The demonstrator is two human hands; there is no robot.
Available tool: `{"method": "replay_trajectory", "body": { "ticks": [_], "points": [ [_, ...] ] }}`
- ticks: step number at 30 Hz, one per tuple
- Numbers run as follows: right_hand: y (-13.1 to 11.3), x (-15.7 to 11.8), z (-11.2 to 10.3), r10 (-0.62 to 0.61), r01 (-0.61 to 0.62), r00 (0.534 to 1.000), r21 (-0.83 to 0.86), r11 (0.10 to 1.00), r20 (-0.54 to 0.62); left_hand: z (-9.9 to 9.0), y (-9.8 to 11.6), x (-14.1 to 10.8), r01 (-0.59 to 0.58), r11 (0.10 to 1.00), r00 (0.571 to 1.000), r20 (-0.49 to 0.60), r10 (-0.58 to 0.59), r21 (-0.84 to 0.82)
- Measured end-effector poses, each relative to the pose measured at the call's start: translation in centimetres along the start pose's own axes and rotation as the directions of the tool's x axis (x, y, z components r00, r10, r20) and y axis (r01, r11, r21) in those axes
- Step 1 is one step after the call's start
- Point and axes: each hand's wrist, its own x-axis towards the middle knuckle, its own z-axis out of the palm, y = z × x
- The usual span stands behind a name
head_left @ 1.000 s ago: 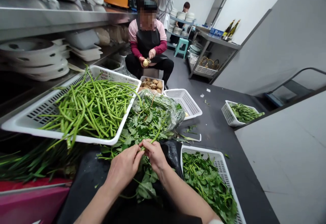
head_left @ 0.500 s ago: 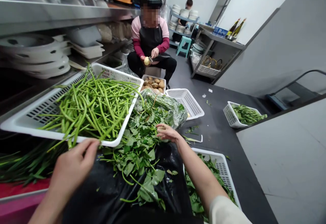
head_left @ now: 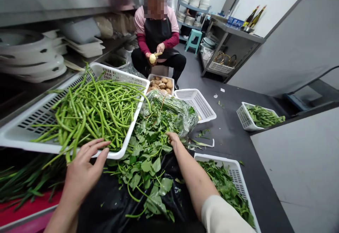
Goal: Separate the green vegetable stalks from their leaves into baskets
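My left hand point(head_left: 88, 164) is open, its fingers apart over the near rim of a white basket point(head_left: 22, 139) of long green beans point(head_left: 97, 109). It holds nothing. Among the leafy greens point(head_left: 148, 155), on the right side of the pile, is my right hand point(head_left: 172, 139), its fingers bent at the leaves. Its fingertips are partly hidden, so I cannot tell whether a stem is between them. The greens spread over black plastic point(head_left: 106, 204). Behind them lies a clear plastic bag point(head_left: 182, 111) with more greens.
At the lower right stands a basket point(head_left: 239, 176) of leaves. Farther off, a person point(head_left: 157, 31) sits with a peeled potato, behind a potato basket point(head_left: 161, 84). Another white basket point(head_left: 202, 105) and a basket of greens point(head_left: 261, 116) stand on the floor. Shelves point(head_left: 66, 10) line the left.
My left hand has opened from its closed pose at the basket's rim. My right hand has moved down slightly into the leaves, with its fingers drawn closer together.
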Motion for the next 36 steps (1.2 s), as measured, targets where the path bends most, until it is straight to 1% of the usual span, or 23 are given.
{"method": "replay_trajectory", "body": {
  "ticks": [2,4,5,6,8,9,10,11,12,13,14,16,17,18,21,23,26,28,30,31,33,34,36],
  "points": [
    [-0.9,-1.7,-0.3,-0.082,0.084,0.996,0.055,0.995,-0.027,0.4,0.6,0.1,0.058,0.994,0.998,0.037,-0.055,-0.087],
    [-2.0,-4.1,-0.8,-0.236,0.237,0.972,0.100,0.966,-0.020,1.2,1.8,0.6,0.134,0.973,0.985,0.130,-0.110,-0.188],
    [-2.4,-5.5,-1.0,-0.347,0.344,0.938,0.110,0.932,0.011,1.9,2.5,0.9,0.184,0.952,0.971,0.197,-0.137,-0.243],
    [-2.7,-7.1,-1.1,-0.465,0.458,0.884,0.111,0.882,0.055,2.7,3.2,1.3,0.245,0.921,0.949,0.268,-0.164,-0.302],
    [-2.9,-10.3,-0.9,-0.658,0.655,0.740,0.073,0.752,0.139,4.6,4.8,2.1,0.389,0.815,0.888,0.408,-0.209,-0.429],
    [-2.8,-11.8,-0.8,-0.712,0.717,0.682,0.039,0.696,0.167,5.5,5.5,2.4,0.465,0.737,0.853,0.470,-0.226,-0.491],
    [-2.6,-13.1,-0.6,-0.737,0.749,0.650,0.006,0.662,0.183,6.4,6.1,2.7,0.531,0.648,0.821,0.520,-0.235,-0.545],
    [-2.4,-14.2,-0.5,-0.745,0.761,0.637,-0.003,0.649,0.199,7.1,6.7,2.8,0.582,0.560,0.795,0.558,-0.239,-0.589],
    [-2.1,-15.0,-0.6,-0.736,0.751,0.640,0.025,0.660,0.223,7.6,7.1,2.9,0.620,0.478,0.774,0.587,-0.239,-0.622],
    [-1.9,-15.6,-0.8,-0.709,0.714,0.660,0.087,0.695,0.249,7.9,7.5,2.8,0.647,0.407,0.757,0.609,-0.238,-0.645],
    [-1.6,-16.1,-1.2,-0.669,0.651,0.692,0.168,0.741,0.272,8.0,7.8,2.8,0.668,0.348,0.741,0.628,-0.236,-0.658],
    [-1.3,-16.5,-2.3,-0.594,0.515,0.750,0.306,0.800,0.292,7.5,8.5,2.5,0.705,0.260,0.708,0.669,-0.226,-0.659],
    [-1.2,-16.7,-2.9,-0.574,0.478,0.763,0.338,0.811,0.298,7.2,8.8,2.5,0.724,0.225,0.690,0.690,-0.219,-0.652],
    [-1.1,-16.9,-3.5,-0.570,0.471,0.761,0.342,0.813,0.308,6.8,9.2,2.4,0.741,0.194,0.672,0.710,-0.212,-0.643],
    [-1.2,-17.5,-4.6,-0.590,0.503,0.710,0.308,0.807,0.384,5.8,10.4,2.4,0.776,0.118,0.630,0.753,-0.190,-0.620],
    [-1.4,-17.9,-4.9,-0.589,0.504,0.693,0.306,0.808,0.415,5.6,10.9,2.3,0.790,0.084,0.612,0.771,-0.178,-0.608],
    [-1.8,-18.4,-4.9,-0.606,0.514,0.683,0.321,0.795,0.408,6.1,11.2,1.9,0.791,0.086,0.611,0.773,-0.170,-0.606],
    [-2.0,-18.7,-4.8,-0.626,0.530,0.680,0.334,0.779,0.381,6.6,11.2,1.6,0.780,0.117,0.626,0.763,-0.160,-0.615],
    [-1.9,-18.9,-4.7,-0.630,0.532,0.693,0.342,0.775,0.351,7.0,11.2,1.2,0.771,0.149,0.636,0.759,-0.141,-0.619],
    [-1.9,-18.9,-4.7,-0.625,0.526,0.705,0.345,0.778,0.335,7.1,11.2,1.0,0.774,0.154,0.632,0.763,-0.134,-0.614],
    [-1.5,-18.6,-4.7,-0.602,0.502,0.740,0.350,0.791,0.299,7.2,11.3,0.9,0.779,0.132,0.627,0.765,-0.144,-0.613],
    [-1.2,-18.4,-4.8,-0.586,0.486,0.765,0.358,0.797,0.268,7.2,11.3,0.9,0.771,0.112,0.637,0.752,-0.170,-0.627],
    [-0.6,-17.5,-5.1,-0.524,0.423,0.834,0.411,0.808,0.171,6.9,11.4,1.0,0.723,0.093,0.683,0.686,-0.251,-0.685]
  ]
}}
